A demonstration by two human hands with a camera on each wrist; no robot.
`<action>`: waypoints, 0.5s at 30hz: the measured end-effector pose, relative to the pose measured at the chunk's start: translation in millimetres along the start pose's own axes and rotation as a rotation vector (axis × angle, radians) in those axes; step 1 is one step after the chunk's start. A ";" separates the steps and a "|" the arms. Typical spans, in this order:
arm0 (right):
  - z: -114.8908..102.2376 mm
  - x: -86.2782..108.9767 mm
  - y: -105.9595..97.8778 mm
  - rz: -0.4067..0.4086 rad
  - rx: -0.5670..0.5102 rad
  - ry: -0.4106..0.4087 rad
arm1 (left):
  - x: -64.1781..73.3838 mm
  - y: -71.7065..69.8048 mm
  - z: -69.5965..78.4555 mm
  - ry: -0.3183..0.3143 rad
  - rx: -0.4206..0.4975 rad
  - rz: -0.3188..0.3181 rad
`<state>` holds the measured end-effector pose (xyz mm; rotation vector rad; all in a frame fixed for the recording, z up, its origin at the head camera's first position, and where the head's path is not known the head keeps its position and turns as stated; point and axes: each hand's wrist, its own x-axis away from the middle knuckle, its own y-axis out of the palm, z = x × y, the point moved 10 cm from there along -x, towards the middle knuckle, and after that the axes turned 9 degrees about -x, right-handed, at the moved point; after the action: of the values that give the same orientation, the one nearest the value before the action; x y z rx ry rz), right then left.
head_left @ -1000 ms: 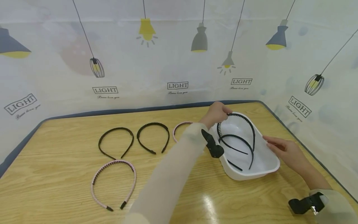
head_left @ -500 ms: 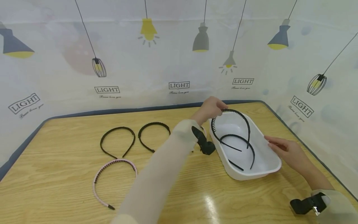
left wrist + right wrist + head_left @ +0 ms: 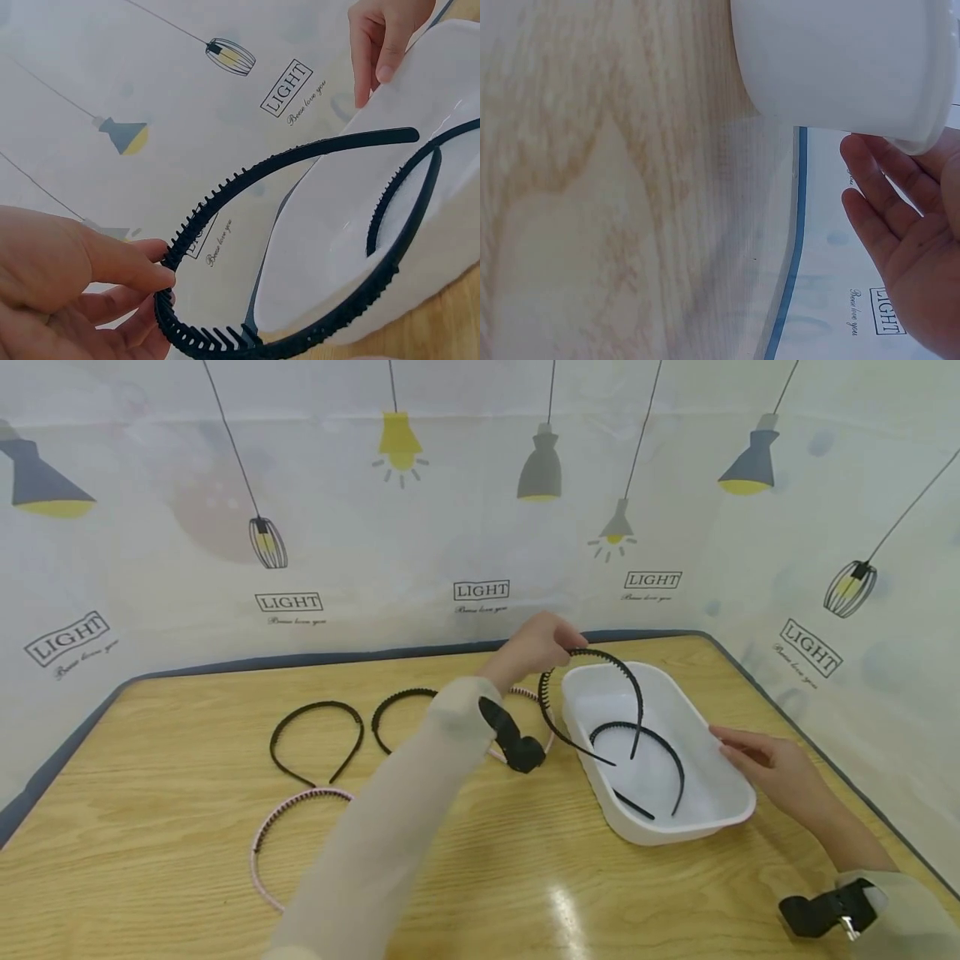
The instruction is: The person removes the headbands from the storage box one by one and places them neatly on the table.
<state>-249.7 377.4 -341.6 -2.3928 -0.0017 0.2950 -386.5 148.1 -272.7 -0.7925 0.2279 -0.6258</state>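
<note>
My left hand pinches a black toothed headband at the top of its curve, thumb on one side and fingers on the other. The headband hangs tilted over the left rim of a white plastic basin, its tips pointing inward over the basin. Inside the basin lies another black headband, with one thin dark end showing by the left wall. My right hand holds the basin's right rim; in the left wrist view its thumb lies on the rim, and the right wrist view shows fingers outside below it.
On the wooden table to the left lie a thin black headband, a braided-looking black one and a pink one. Another pink headband is partly behind my left wrist. A printed cloth surrounds the table's back and right.
My left hand has moved left with the black headband, drawing it from over the basin's middle toward its left rim. The right hand and the basin have stayed nearly still.
</note>
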 end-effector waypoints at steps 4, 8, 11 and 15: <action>-1.0 0.4 0.8 0.000 -0.011 -0.011 | 3.5 -4.0 -8.0 -0.013 0.000 -0.020; 0.5 0.3 0.6 0.001 -0.007 -0.012 | 10.5 -8.9 -13.4 -0.011 -0.010 -0.033; 2.4 0.1 0.6 0.001 -0.003 -0.004 | 17.0 -12.9 -15.7 0.006 -0.027 -0.037; 4.5 -0.1 0.8 0.000 0.001 0.012 | 24.4 -17.6 -19.2 0.023 -0.054 -0.035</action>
<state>-250.8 379.8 -345.3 -2.3932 0.0040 0.2811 -382.7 112.7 -272.3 -0.8434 0.2539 -0.6641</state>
